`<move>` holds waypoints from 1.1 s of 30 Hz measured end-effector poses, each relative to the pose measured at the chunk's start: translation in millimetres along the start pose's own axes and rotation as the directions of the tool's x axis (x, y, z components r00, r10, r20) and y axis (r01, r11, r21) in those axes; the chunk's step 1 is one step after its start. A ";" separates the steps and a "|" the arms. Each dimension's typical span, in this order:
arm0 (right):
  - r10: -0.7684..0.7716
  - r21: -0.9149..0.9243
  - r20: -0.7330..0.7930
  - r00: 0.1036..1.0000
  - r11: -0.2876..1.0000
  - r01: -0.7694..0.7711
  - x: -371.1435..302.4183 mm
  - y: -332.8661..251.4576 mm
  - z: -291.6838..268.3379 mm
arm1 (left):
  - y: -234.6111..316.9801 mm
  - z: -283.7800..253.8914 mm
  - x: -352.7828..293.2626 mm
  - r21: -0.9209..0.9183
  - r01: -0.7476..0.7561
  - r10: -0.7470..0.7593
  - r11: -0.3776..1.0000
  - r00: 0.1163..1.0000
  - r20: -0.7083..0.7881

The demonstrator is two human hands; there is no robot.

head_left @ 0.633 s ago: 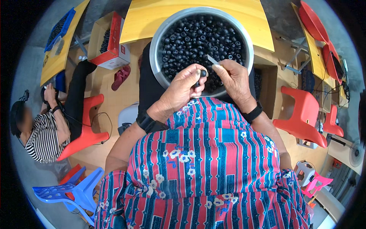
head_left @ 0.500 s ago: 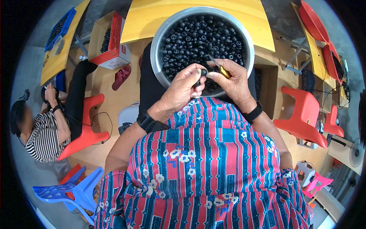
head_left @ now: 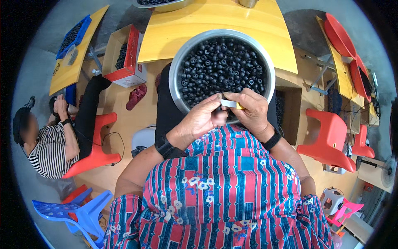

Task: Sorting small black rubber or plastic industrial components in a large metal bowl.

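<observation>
A wide metal basin [head_left: 175,68] stands in front of me, full of small black round pieces [head_left: 224,68], many with a hole in one end. Over its near rim, my left hand [head_left: 201,118] is closed with one black round piece [head_left: 217,110] among its fingers, partly hidden and blurred. Close against it, my right hand [head_left: 253,110] grips a small knife [head_left: 230,103] with a yellow handle. Its pale, bright blade reaches toward the left fingertips.
A yellow table [head_left: 178,31] stands beyond the basin, bearing another metal basin [head_left: 182,5]. To the left, a person in a striped shirt [head_left: 54,145] sits on a red chair [head_left: 101,145] near a cardboard box [head_left: 132,68]. Another red chair [head_left: 325,137] is on the right.
The view has shifted, so the basin appears lower. The knife has swung from pointing up over the basin to lying across toward my left fingertips, which have closed further round the black piece.
</observation>
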State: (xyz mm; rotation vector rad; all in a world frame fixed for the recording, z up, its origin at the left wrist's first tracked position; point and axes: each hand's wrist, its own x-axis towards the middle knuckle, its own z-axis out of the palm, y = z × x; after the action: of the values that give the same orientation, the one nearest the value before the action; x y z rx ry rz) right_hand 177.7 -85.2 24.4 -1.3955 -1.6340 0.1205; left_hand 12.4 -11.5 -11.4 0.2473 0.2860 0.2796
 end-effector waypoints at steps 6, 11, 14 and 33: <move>-0.035 0.060 0.010 0.999 0.998 0.034 0.3 3.8 -0.5 | 0.9 -0.2 -3.0 0.004 0.015 -0.015 1.000 0.999 -0.028; 0.080 0.100 0.043 0.996 0.991 -0.084 0.1 2.1 -1.1 | 1.3 -6.4 -3.8 -0.019 0.030 -0.030 0.999 0.999 0.015; 0.178 0.166 0.014 0.984 0.970 -0.178 -0.1 -2.9 -6.6 | 7.5 4.7 -2.9 0.020 -0.021 0.023 1.000 0.996 -0.088; 0.268 0.182 -0.037 0.963 0.949 -0.257 -4.1 3.1 -13.1 | 49.3 43.4 54.6 0.782 0.015 0.474 -0.623 0.802 0.362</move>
State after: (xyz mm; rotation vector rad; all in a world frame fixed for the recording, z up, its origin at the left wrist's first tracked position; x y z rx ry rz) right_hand 188.6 -93.7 27.2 -1.4582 -1.3463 0.3658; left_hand 64.5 42.4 29.4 2.4778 0.7726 0.6183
